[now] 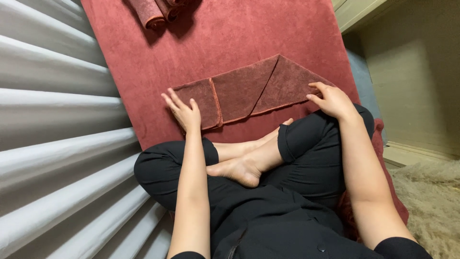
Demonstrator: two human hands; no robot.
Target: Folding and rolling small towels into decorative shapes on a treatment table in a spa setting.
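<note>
— Where does the folded towel (249, 91) lie?
— Mid-blanket (143, 57), by its near edge, one hand at each end.
— And the rolled towels (155, 12)?
— At the blanket's far edge, left of centre.

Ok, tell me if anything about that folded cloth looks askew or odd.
The small reddish cloth is folded unevenly: its right end is turned over on a diagonal into a point, not square with the strip. The left hand presses its left end flat; the right hand pinches the right corner. No damage shows.

Rolled dark-red towels (155, 12) lie at the far edge of a large red cloth spread (230, 33); shaggy beige rug (431, 206) nearby; ribbed grey-white panel (52, 120) alongside.
</note>
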